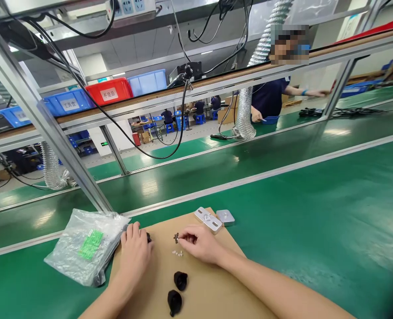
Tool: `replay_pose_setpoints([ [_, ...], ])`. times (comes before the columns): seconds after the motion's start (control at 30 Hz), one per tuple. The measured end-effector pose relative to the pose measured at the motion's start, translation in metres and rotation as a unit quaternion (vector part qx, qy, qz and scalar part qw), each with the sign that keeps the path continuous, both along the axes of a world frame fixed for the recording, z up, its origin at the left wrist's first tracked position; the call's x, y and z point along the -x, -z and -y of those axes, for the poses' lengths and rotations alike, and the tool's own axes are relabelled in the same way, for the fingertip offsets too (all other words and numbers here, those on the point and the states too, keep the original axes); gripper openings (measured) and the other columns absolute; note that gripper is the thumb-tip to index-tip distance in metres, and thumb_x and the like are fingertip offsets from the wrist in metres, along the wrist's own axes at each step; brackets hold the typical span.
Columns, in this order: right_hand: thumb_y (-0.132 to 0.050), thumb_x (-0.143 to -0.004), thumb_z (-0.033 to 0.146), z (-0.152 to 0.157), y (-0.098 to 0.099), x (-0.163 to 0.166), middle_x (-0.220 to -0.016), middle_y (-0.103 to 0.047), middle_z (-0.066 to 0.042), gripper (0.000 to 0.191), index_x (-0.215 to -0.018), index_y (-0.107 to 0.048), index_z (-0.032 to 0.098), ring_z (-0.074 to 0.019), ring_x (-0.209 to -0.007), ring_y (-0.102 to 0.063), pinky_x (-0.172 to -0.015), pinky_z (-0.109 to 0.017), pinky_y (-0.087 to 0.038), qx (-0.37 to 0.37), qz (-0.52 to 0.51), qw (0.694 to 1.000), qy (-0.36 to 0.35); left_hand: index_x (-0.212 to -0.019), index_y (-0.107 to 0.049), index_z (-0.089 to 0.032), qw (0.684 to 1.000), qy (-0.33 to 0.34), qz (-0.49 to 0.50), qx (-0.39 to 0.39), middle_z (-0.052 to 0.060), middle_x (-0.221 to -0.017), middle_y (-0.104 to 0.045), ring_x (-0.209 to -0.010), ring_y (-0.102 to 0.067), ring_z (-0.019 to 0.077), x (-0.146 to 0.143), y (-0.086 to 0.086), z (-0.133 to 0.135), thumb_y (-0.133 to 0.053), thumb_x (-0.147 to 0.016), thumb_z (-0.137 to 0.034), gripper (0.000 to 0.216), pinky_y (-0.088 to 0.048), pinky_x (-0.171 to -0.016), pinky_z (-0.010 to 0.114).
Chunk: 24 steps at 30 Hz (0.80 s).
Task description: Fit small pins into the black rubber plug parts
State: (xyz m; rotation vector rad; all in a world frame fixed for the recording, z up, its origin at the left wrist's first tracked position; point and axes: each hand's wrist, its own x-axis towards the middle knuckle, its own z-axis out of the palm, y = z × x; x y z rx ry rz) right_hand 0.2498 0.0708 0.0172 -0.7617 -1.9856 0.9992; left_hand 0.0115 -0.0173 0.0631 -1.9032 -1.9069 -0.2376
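Note:
My left hand (135,249) is curled over the left side of a brown cardboard sheet (209,279). A small black part (149,238) shows between its thumb and fingers, mostly hidden by the hand. My right hand (199,242) is pinched, its fingertips at a little cluster of tiny dark metal pieces (175,238). What sits in that pinch is too small to make out. Just below lie several tiny white pieces (177,253). Nearer to me are two hollow black cup-shaped parts, one (180,281) above the other (174,302).
A clear plastic bag (73,248) with a green label lies left of the cardboard. Beyond my right hand are a slotted silvery box (208,220) and a smaller square one (225,217). A metal post (67,146) rises at left. Across the green bench a co-worker (269,99) stands.

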Motion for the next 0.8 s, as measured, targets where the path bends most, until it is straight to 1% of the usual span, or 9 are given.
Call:
replay_pose_setpoints([
  [0.1, -0.067, -0.086, 0.023, -0.001, -0.001, 0.0, -0.081, -0.069, -0.005, 0.012, -0.084, -0.076, 0.016, -0.0122, -0.068, -0.06, -0.062, -0.022, -0.045, 0.002, 0.01, 1.0, -0.007, -0.098, -0.066, -0.012, 0.999, 0.003, -0.035, 0.007, 0.021, -0.127, -0.056, -0.121, -0.048, 0.0417, 0.001, 0.01, 0.0, -0.049, -0.095, -0.009, 0.017, -0.042, -0.096, 0.057],
  [0.17, -0.066, -0.087, 0.024, 0.0, -0.004, -0.001, -0.08, -0.069, -0.004, 0.013, -0.086, -0.076, 0.016, -0.0125, -0.069, -0.06, -0.064, -0.023, -0.046, 0.001, 0.008, 1.0, -0.009, -0.099, -0.064, -0.015, 0.998, 0.046, 0.04, 0.005, 0.02, -0.133, -0.053, -0.123, -0.048, 0.039, -0.006, 0.014, 0.001, -0.045, -0.098, -0.01, 0.02, -0.043, -0.097, 0.055],
  [0.23, -0.065, -0.088, 0.027, 0.001, -0.007, -0.001, -0.079, -0.068, -0.005, 0.015, -0.087, -0.076, 0.016, -0.012, -0.068, -0.058, -0.064, -0.023, -0.046, 0.003, -0.003, 1.0, -0.004, -0.102, -0.062, -0.018, 0.977, 0.118, 0.174, 0.025, 0.017, -0.134, -0.052, -0.121, -0.051, 0.0336, -0.017, 0.016, 0.002, -0.043, -0.101, -0.015, 0.019, -0.044, -0.099, 0.049],
  [0.33, -0.065, -0.089, 0.031, 0.003, -0.01, 0.001, -0.083, -0.067, -0.005, 0.019, -0.088, -0.073, 0.014, -0.0108, -0.068, -0.057, -0.062, -0.021, -0.045, 0.028, -0.033, 0.999, 0.008, -0.111, -0.06, -0.022, 0.898, 0.204, 0.381, 0.088, 0.012, -0.12, -0.061, -0.104, -0.06, 0.0259, -0.033, 0.02, 0.006, -0.047, -0.102, -0.024, 0.017, -0.049, -0.09, 0.038],
  [0.4, -0.066, -0.09, 0.034, 0.004, -0.01, 0.002, -0.081, -0.066, -0.004, 0.021, -0.09, -0.07, 0.013, -0.0101, -0.067, -0.057, -0.06, -0.019, -0.044, 0.064, -0.054, 0.996, 0.001, -0.111, -0.063, -0.023, 0.85, 0.218, 0.465, 0.117, 0.009, -0.107, -0.065, -0.09, -0.061, 0.0242, -0.041, 0.025, 0.008, -0.053, -0.101, -0.029, 0.016, -0.049, -0.08, 0.034],
  [0.53, -0.066, -0.09, 0.035, 0.007, -0.01, 0.005, -0.078, -0.064, -0.003, 0.023, -0.094, -0.067, 0.012, -0.0081, -0.063, -0.055, -0.056, -0.017, -0.042, 0.105, -0.069, 0.991, -0.044, -0.103, -0.065, -0.02, 0.774, 0.199, 0.581, 0.151, 0.006, -0.088, -0.064, -0.076, -0.059, 0.0204, -0.048, 0.036, 0.009, -0.058, -0.099, -0.04, 0.021, -0.047, -0.069, 0.03],
  [0.67, -0.064, -0.09, 0.031, 0.011, -0.015, 0.004, -0.087, -0.064, -0.004, 0.019, -0.091, -0.068, 0.013, -0.0074, -0.066, -0.055, -0.058, -0.016, -0.043, 0.055, -0.073, 0.995, -0.035, -0.111, -0.058, -0.018, 0.658, 0.178, 0.717, 0.148, 0.003, -0.085, -0.062, -0.057, -0.054, 0.0115, -0.049, 0.042, 0.002, -0.065, -0.095, -0.048, 0.034, -0.041, -0.053, 0.022],
  [0.73, -0.063, -0.09, 0.03, 0.012, -0.017, 0.004, -0.087, -0.064, -0.004, 0.017, -0.091, -0.068, 0.014, -0.0086, -0.069, -0.057, -0.06, -0.017, -0.045, 0.028, -0.063, 0.997, -0.023, -0.118, -0.056, -0.017, 0.617, 0.162, 0.756, 0.148, 0.005, -0.085, -0.066, -0.05, -0.054, 0.01, -0.049, 0.042, -0.001, -0.071, -0.09, -0.051, 0.047, -0.036, -0.045, 0.02],
  [0.8, -0.063, -0.091, 0.031, 0.013, -0.018, 0.004, -0.089, -0.065, -0.005, 0.018, -0.092, -0.068, 0.014, -0.0095, -0.071, -0.059, -0.06, -0.017, -0.046, 0.019, -0.052, 0.998, -0.014, -0.123, -0.057, -0.015, 0.586, 0.149, 0.781, 0.155, 0.008, -0.085, -0.07, -0.051, -0.057, 0.0118, -0.048, 0.041, -0.004, -0.077, -0.084, -0.052, 0.057, -0.038, -0.045, 0.02],
])
